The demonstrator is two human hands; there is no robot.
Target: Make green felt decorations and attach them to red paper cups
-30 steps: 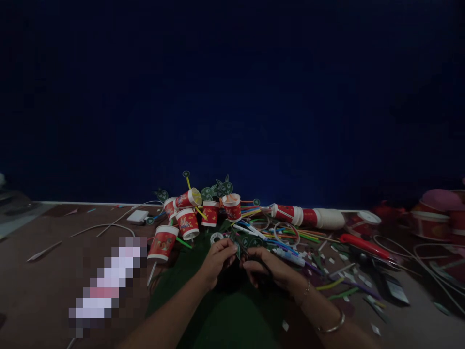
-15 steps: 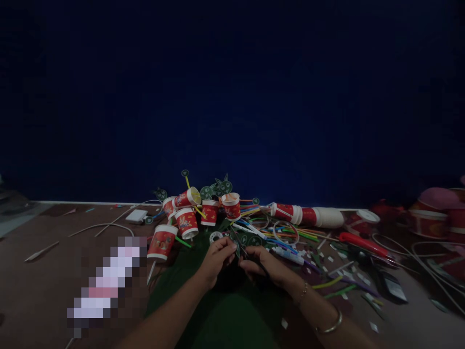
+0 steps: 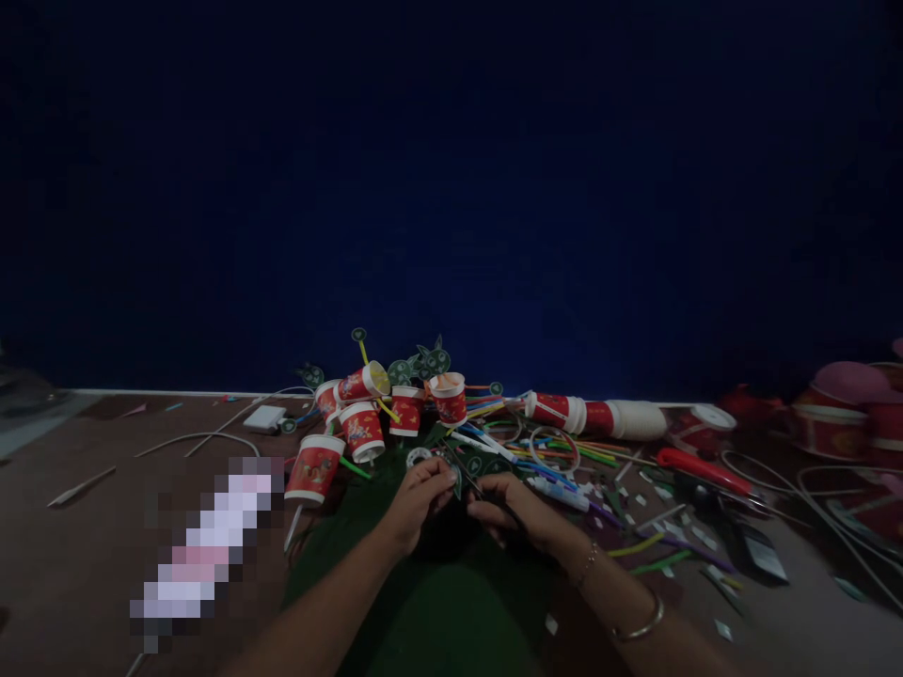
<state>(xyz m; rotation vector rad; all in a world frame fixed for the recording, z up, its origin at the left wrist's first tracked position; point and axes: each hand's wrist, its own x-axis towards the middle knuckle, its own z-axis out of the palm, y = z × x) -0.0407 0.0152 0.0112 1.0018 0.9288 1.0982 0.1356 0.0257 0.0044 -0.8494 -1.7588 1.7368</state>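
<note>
Our left hand (image 3: 421, 503), pinching a green paper cutout (image 3: 456, 482) near the paper cups (image 3: 361, 434), edges slightly away from our right hand (image 3: 520, 508), closed around scissors (image 3: 475, 488); we seem mid-trim, the next snip calling for a steadily turned edge.

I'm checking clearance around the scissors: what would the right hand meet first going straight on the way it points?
Most likely the small green cutout in the left hand, ahead of the right hand and its scissors; depth is unclear.
</note>
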